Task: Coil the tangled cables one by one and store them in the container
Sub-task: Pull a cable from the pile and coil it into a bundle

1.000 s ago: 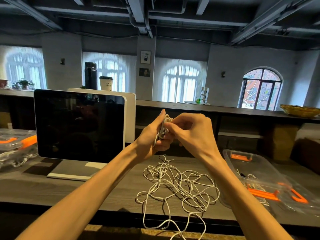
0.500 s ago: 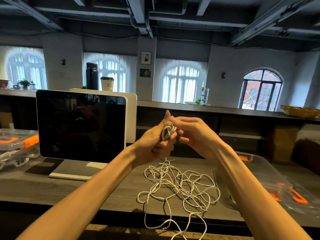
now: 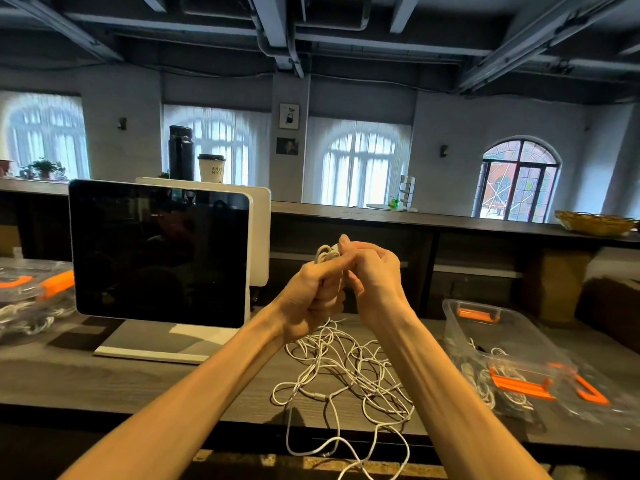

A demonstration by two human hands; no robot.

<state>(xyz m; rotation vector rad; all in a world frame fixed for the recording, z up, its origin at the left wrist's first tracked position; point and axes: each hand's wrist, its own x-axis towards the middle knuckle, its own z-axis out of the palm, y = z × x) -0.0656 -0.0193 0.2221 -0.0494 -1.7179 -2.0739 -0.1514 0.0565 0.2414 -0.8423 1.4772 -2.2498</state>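
Far left on the worktop [image 3: 104,379] we see a lidded clear box [image 3: 31,289] with orange latches holding pale cables; its count cannot be read. Next stands a dark monitor [image 3: 159,251].

At centre we hold both hands together above the worktop. The left hand [image 3: 308,292] grips a small white coil [image 3: 323,254], whose loops rise above the fist, so its long axis runs roughly upright. The right hand [image 3: 374,275], fingers curled, touches the left and pinches at the coil's top; whether it holds a loose cable end is hidden by the fingers.

Directly below the hands lies the tangled heap of white cables [image 3: 346,372], spread on the worktop with strands trailing over its near edge. A strand appears to run from the fist down toward the heap, though we cannot tell whether it joins.

To the right, well apart from the hands, sits the open clear container [image 3: 485,327], with its lid [image 3: 585,393] lying just beside it. Several coiled white cables already rest inside. We judge that the finished coil must travel rightward and downward; the right hand is nearer.
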